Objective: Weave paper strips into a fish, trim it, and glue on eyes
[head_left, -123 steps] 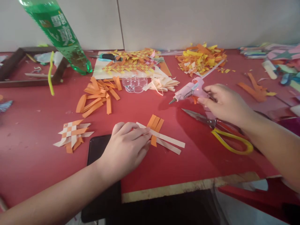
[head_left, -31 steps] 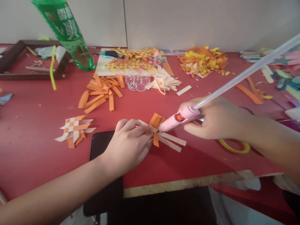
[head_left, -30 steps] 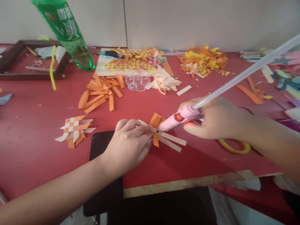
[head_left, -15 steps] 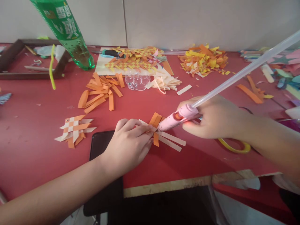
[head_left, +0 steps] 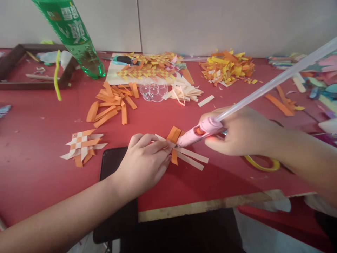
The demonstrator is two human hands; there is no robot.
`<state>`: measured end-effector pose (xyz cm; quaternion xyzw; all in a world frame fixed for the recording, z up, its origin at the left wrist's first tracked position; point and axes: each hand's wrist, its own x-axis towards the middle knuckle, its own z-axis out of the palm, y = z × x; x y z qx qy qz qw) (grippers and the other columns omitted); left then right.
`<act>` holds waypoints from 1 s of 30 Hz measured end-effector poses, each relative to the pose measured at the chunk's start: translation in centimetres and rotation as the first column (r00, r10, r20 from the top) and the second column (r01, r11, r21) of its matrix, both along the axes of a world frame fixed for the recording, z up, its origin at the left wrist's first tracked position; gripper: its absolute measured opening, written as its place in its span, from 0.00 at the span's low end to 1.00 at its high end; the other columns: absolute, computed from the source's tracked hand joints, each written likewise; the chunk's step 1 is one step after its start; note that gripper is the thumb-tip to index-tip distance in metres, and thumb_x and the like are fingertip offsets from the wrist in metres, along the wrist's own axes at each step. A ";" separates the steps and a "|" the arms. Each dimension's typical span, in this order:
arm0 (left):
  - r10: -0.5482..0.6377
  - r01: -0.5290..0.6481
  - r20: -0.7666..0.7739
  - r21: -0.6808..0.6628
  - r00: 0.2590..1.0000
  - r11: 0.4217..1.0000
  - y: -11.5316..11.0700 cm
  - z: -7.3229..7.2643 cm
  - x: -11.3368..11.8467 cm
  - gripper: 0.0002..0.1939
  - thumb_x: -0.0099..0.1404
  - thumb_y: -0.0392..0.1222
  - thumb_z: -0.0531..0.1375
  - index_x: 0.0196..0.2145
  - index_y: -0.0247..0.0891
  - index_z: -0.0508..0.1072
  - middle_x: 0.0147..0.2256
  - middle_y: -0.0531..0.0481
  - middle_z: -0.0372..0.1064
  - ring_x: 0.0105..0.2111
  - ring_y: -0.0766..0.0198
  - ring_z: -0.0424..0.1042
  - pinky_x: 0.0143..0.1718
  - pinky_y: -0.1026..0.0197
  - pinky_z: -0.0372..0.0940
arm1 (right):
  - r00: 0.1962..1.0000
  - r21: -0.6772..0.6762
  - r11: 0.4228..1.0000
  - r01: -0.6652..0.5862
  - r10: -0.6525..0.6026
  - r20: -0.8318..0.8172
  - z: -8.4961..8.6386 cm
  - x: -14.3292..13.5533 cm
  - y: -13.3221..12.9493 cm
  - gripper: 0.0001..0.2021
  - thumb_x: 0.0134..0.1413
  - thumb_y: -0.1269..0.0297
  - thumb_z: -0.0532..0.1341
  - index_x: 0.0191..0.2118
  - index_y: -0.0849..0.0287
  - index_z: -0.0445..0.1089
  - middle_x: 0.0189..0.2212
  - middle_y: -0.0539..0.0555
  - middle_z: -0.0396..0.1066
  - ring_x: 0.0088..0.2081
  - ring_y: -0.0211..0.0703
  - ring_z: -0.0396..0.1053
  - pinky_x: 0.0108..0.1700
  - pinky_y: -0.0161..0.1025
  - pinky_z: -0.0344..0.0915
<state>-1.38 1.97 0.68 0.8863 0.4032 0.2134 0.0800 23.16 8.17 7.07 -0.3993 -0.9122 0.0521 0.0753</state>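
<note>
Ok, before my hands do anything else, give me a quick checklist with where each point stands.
1. Left hand on the crossed paper strips: ok.
2. Right hand around the pink glue gun: ok.
3. Glue stick in the gun's rear: ok, a long length sticks out.
4. Nozzle well away from left fingertips: not ok, it looks very close.
5. Glue on the strips: cannot tell, the nozzle and fingers cover the spot.
6. Scissors blades: cannot tell, only the yellow handle shows.
</note>
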 end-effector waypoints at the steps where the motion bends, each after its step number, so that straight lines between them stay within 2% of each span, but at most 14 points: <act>1: 0.000 0.000 -0.001 0.002 1.000 1.000 0.0 0.0 0.0 0.11 0.69 0.37 0.55 0.40 0.39 0.79 0.45 0.53 0.78 0.43 0.54 0.69 0.41 0.49 0.57 | 1.000 0.007 1.000 0.002 -0.002 0.008 0.0 0.1 0.0 0.05 0.42 0.70 0.55 0.21 0.56 0.58 0.18 0.44 0.65 0.21 0.35 0.61 0.25 0.33 0.52; 7: 0.000 0.000 -0.006 0.007 1.000 1.000 -0.1 0.0 0.0 0.12 0.69 0.37 0.55 0.39 0.39 0.79 0.45 0.54 0.78 0.43 0.53 0.68 0.41 0.48 0.57 | 1.000 -0.027 0.999 0.021 -0.021 0.011 0.3 0.0 -0.1 0.04 0.43 0.69 0.54 0.23 0.55 0.64 0.22 0.45 0.70 0.24 0.36 0.64 0.27 0.33 0.53; 13: 0.000 0.001 0.009 -0.002 1.000 1.000 0.0 0.1 0.0 0.12 0.69 0.37 0.55 0.41 0.38 0.79 0.45 0.55 0.78 0.43 0.54 0.69 0.41 0.49 0.57 | 0.999 -0.022 0.999 0.030 -0.029 0.028 0.3 -0.6 -0.2 0.06 0.43 0.68 0.55 0.20 0.56 0.58 0.18 0.45 0.65 0.22 0.35 0.61 0.26 0.33 0.52; 21: -0.001 0.001 0.005 0.007 1.000 1.000 0.0 0.1 0.0 0.12 0.69 0.37 0.54 0.38 0.39 0.79 0.45 0.55 0.78 0.43 0.54 0.69 0.41 0.49 0.57 | 0.996 0.015 0.998 0.062 -0.063 0.066 0.2 -0.2 -0.3 0.04 0.42 0.67 0.55 0.21 0.56 0.59 0.19 0.45 0.66 0.22 0.35 0.61 0.24 0.33 0.52; 30: -0.002 0.002 0.003 0.002 1.000 1.000 0.0 0.1 0.0 0.12 0.69 0.37 0.54 0.39 0.39 0.79 0.45 0.55 0.78 0.43 0.53 0.69 0.41 0.48 0.57 | 0.997 0.022 0.999 0.044 -0.046 0.064 0.2 -0.2 -0.3 0.06 0.43 0.68 0.55 0.20 0.57 0.56 0.18 0.43 0.64 0.21 0.34 0.60 0.24 0.31 0.52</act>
